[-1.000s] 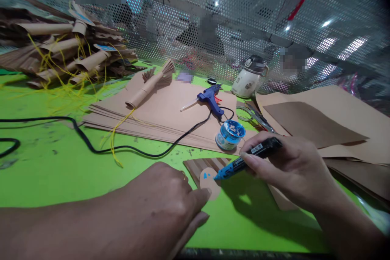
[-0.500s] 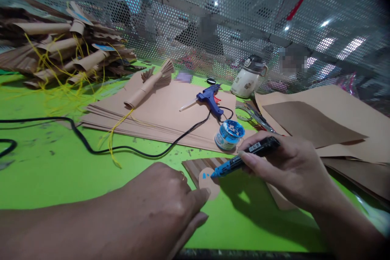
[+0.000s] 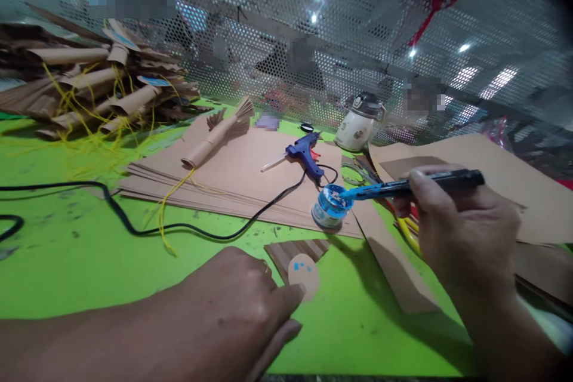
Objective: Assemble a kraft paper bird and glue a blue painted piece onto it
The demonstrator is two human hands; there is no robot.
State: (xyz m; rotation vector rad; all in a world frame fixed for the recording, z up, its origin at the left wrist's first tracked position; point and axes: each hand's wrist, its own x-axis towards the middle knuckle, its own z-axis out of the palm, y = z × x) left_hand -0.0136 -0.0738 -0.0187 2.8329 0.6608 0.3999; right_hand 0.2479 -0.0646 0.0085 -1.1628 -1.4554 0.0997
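My left hand (image 3: pixel 242 304) rests on the green table, its fingers closed and pressing the edge of a small round brown paper disc (image 3: pixel 304 272) that bears two blue dots. The disc lies over a pleated brown paper piece (image 3: pixel 293 249). My right hand (image 3: pixel 461 233) grips a black marker (image 3: pixel 416 184) whose blue-smeared tip reaches into a small pot of blue paint (image 3: pixel 331 205), to the right of and beyond the disc.
A blue glue gun (image 3: pixel 305 151) with a black cord (image 3: pixel 134 224) lies on a stack of brown paper sheets (image 3: pixel 233 173). Rolled paper crafts with yellow string (image 3: pixel 89 89) pile up at far left. Scissors (image 3: pixel 358 170), a white bottle (image 3: pixel 360 122) and more brown sheets (image 3: pixel 528 185) sit at right.
My right hand lifted the marker off the paper disc and swung it up and right, so the tip now sits in the paint pot. My left hand stayed put.
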